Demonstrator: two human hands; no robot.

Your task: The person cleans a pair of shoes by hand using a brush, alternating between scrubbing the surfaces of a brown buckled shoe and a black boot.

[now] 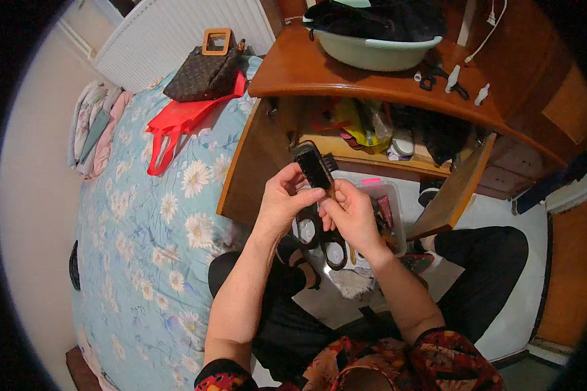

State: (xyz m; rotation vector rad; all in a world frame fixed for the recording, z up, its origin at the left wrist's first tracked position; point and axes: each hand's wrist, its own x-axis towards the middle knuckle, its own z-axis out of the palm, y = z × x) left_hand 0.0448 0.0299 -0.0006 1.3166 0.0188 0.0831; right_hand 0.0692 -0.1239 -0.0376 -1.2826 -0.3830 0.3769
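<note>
My left hand (289,198) holds a dark brush (312,163) by its lower end, its black bristles facing up. Close beside it, my right hand (349,210) pinches the lower end of the same brush. A smaller dark bristled piece (330,162) shows just behind it. Below my hands are two large dark rings like scissor handles (333,251); I cannot tell whether my right hand touches them. Beneath lies a clear plastic box (398,210) with a pink latch and several items, partly hidden by my right hand. A pale crumpled cloth (353,282) lies near the box.
A wooden cabinet (293,73) stands ahead with both doors ajar and bags inside. On top are a pale green basin (372,51) of dark cloth and small fittings. To the left, a bed (171,234) with flowered cover bears a checked handbag (200,76) and a red bag (186,117).
</note>
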